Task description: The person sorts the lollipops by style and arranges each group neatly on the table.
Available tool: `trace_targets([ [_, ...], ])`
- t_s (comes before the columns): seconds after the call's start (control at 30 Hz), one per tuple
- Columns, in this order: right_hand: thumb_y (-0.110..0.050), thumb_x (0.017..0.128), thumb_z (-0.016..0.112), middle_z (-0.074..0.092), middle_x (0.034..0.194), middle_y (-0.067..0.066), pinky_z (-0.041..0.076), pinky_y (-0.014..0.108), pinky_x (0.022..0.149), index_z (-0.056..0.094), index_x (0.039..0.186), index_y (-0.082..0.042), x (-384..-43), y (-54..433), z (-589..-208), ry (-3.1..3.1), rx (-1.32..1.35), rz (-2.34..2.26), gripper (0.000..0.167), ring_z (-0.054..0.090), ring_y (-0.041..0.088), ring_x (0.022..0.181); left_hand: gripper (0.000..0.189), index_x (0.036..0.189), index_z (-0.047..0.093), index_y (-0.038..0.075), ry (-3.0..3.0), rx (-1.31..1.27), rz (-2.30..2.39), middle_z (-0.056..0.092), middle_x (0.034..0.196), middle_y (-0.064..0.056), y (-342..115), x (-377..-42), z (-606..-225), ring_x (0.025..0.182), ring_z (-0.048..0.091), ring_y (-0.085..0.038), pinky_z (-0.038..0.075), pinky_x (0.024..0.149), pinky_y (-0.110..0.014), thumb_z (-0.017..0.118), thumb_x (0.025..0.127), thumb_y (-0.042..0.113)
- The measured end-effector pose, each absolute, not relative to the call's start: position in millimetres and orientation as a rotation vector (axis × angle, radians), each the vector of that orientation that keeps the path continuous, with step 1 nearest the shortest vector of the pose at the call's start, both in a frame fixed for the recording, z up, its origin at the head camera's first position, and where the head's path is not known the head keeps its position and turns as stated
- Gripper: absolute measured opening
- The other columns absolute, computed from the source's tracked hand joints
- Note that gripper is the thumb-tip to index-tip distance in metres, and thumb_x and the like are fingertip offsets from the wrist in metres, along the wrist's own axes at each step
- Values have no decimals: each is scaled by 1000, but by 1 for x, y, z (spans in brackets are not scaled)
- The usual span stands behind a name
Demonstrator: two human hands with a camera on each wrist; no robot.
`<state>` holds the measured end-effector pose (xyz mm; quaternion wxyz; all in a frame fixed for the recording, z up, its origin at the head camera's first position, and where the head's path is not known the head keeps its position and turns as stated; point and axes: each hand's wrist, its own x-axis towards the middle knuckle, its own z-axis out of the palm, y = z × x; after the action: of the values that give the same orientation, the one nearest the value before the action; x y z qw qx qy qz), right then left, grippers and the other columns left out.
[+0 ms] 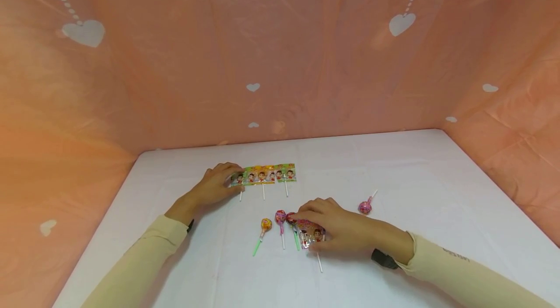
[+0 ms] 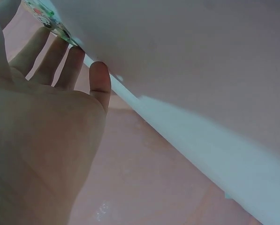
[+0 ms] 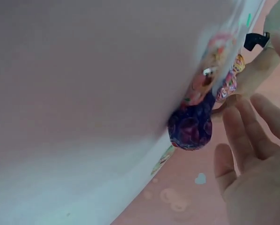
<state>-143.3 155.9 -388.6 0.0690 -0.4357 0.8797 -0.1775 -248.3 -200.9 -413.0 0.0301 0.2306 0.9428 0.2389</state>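
Note:
My left hand (image 1: 218,182) lies at the left end of a row of flat lollipops in green and yellow wrappers. Its fingertips touch the leftmost green wrapper (image 1: 239,179), also visible past the fingers in the left wrist view. Over a flat pink-wrapped lollipop (image 1: 311,232) is my right hand (image 1: 334,223), fingers and thumb spread around the wrapper. Its index fingertip is beside a dark round lollipop (image 3: 191,129). Whether fingers press the pink wrapper is hard to tell. Left of these are a pink round lollipop (image 1: 280,216) and a yellow one (image 1: 266,224) with a green stick.
A yellow flat lollipop (image 1: 261,175) and another green one (image 1: 288,173) continue the row, sticks toward me. Off to the right lies a single pink round lollipop (image 1: 365,207). The white table (image 1: 197,259) meets a peach cloth backdrop (image 1: 288,55) with white hearts.

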Motion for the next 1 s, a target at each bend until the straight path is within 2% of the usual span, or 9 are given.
trace_targets([
  [0.33,-41,90,71,50,139,-9,38,40,112,49,144,-26,-140,164,-395,2656,-1292,-446,60,46,15,130,55,138,57,11,2922,739,733,54,143,-10,-202,-250,-416,137,43,-33,30,107,-59,70,91,36],
  [0.53,-38,89,72,48,144,-5,39,44,112,46,147,-28,-140,173,-395,2675,-1248,-397,65,45,20,133,54,137,57,10,2919,738,736,54,143,-10,-202,-249,-414,137,43,-33,30,107,-59,70,92,36],
  [0.77,-40,88,73,46,146,-6,40,43,110,45,148,-30,-140,176,-393,2690,-1233,-369,67,44,20,133,53,137,57,10,2918,724,731,54,143,-10,-201,-248,-413,138,42,-33,29,108,-60,70,92,35],
  [1.0,-43,89,72,48,146,-3,36,45,110,46,148,-28,-139,172,-392,2690,-1197,-328,66,42,23,132,54,137,57,10,2910,711,747,54,143,-10,-199,-248,-412,138,42,-33,28,109,-60,71,91,35],
])
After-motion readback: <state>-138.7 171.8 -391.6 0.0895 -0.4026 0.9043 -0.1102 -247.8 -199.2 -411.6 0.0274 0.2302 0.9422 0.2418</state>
